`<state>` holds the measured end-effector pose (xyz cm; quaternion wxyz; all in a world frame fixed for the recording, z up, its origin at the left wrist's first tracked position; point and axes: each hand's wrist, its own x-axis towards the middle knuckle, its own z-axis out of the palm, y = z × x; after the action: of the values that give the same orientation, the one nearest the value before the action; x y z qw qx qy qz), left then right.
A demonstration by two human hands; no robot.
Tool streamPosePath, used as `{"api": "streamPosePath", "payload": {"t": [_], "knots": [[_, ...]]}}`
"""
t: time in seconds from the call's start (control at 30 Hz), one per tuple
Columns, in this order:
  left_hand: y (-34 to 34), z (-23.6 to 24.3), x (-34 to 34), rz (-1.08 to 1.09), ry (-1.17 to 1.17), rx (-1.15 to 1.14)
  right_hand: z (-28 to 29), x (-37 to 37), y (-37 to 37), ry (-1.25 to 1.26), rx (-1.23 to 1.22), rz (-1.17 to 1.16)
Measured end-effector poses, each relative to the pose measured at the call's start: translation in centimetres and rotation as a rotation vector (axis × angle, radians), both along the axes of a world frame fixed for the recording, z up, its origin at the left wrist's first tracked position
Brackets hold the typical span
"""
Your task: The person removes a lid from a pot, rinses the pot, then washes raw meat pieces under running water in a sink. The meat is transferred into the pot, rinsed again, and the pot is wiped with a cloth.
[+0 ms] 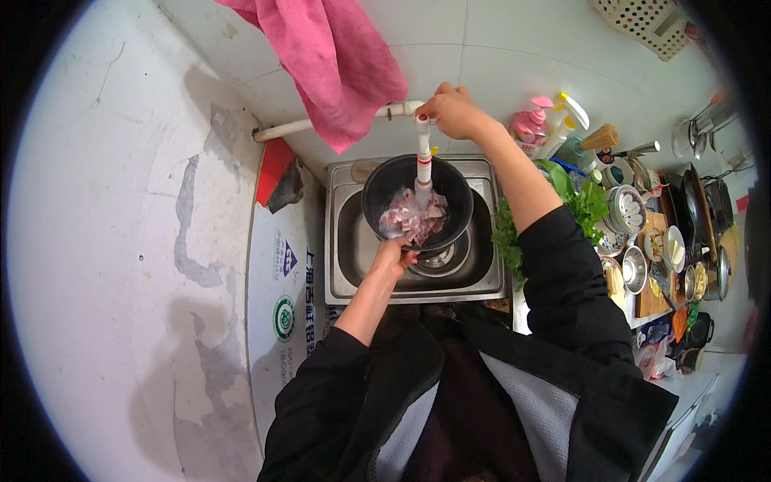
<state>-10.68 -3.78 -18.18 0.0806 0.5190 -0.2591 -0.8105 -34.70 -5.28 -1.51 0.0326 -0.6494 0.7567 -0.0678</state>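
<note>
My left hand point(392, 255) grips the near rim of a black pot point(458, 210), its fingers partly hidden at the edge. Pieces of raw pinkish meat point(405, 218) lie inside the pot under running water. The pot is over the steel sink point(344, 283), with a metal strainer or drain point(443, 263) partly showing below it. A white plastic faucet point(424, 149) points down into the pot. At the faucet's top my right hand point(455, 111) is closed around the handle, which is mostly covered by the fingers.
A pink towel point(325, 60) hangs over the white wall pipe point(285, 130) at the back. Leafy greens point(585, 205) crowd the sink's right edge. Beyond them stand a pink pump bottle point(530, 127), stacked bowls point(625, 207) and a cutting board point(649, 301). A peeling wall point(120, 241) rises at left.
</note>
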Motion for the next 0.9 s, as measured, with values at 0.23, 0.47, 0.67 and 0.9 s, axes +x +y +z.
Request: {"api": "streamPosePath", "payload": {"t": [0.23, 0.47, 0.67, 0.9], "knots": [[-0.2, 0.3, 0.2, -0.04, -0.04, 0.006, -0.4, 0.8, 1.0, 0.086, -0.15, -0.007], [-0.6, -1.1, 0.4, -0.01, -0.064, -0.059, -3.3, 2.9, 6.4, -0.012, -0.518, -0.341], [-0.6, -1.5, 0.9, 0.022, -0.093, -0.072, -7.2, 6.5, 10.3, -0.068, -0.275, -0.629], [-1.2, -2.7, 1.5, -0.017, -0.112, -0.024, -7.8, 8.7, 13.3, -0.206, -0.053, -0.61]]}}
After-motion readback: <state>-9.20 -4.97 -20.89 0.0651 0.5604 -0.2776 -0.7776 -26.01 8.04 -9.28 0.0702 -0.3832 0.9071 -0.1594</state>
